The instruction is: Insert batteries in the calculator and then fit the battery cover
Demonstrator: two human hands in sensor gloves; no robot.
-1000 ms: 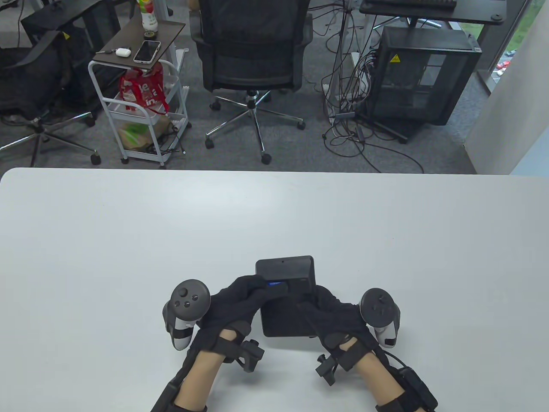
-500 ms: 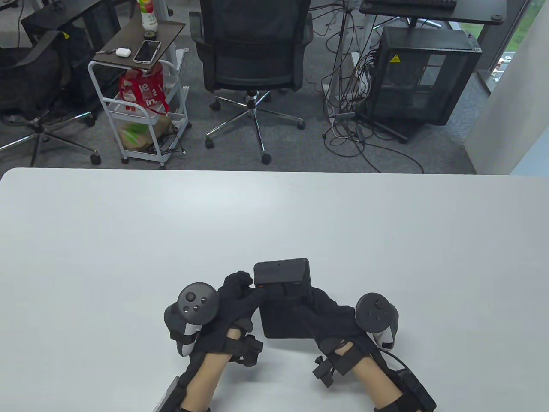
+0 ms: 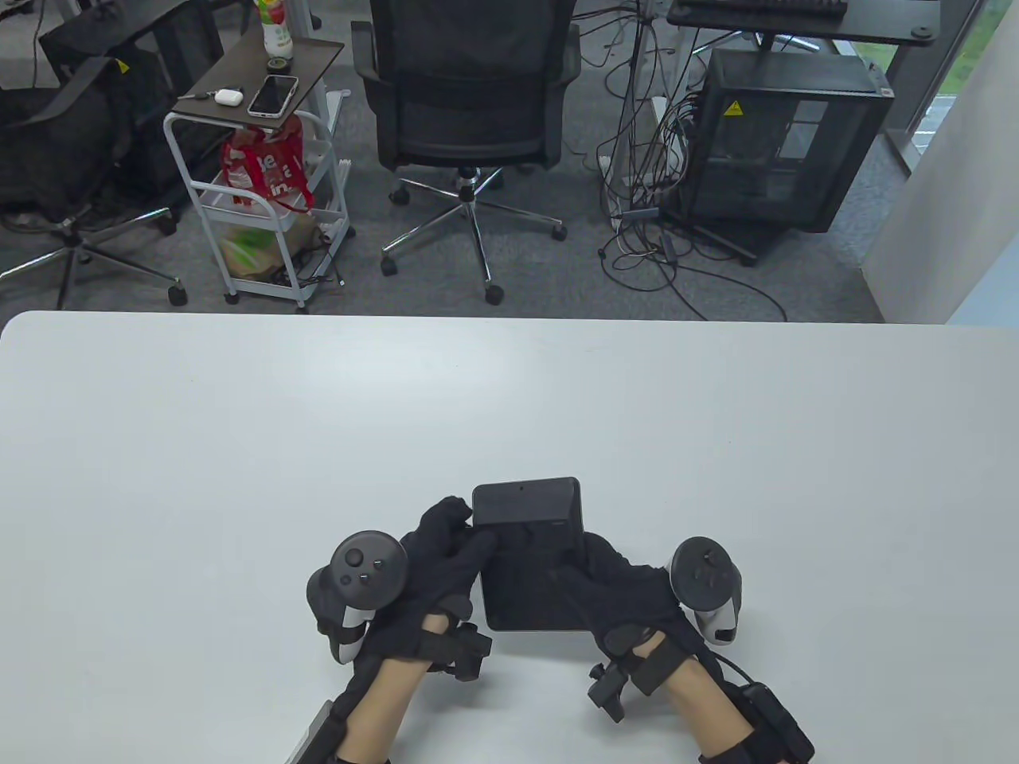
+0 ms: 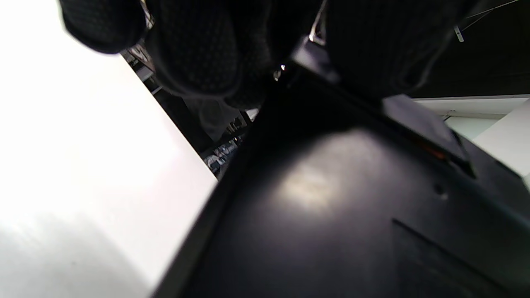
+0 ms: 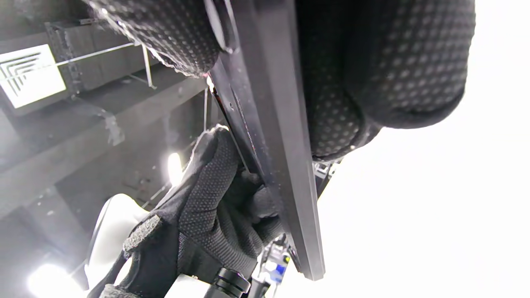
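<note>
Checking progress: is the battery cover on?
Apparently on: no battery colour shows on the calculator back. Whether the cover has latched, cannot tell.

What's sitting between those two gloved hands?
The black calculator, back side up; the left hand and right hand hold its sides, seen in the table view.

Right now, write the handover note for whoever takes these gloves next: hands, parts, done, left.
Left hand: grips the calculator's left edge, fingers lying across its back near the battery bay.
Right hand: grips the right edge, thumb on the back, fingers wrapped underneath, as the right wrist view shows.
Calculator: back side up, held just above the table near its front edge.
Done: no battery shows in the table view, and the cover appears to sit over the bay. The left wrist view shows an orange sliver at its seam, so it may not be fully latched.
Left: press the cover home and check it, then set the calculator down.
</note>
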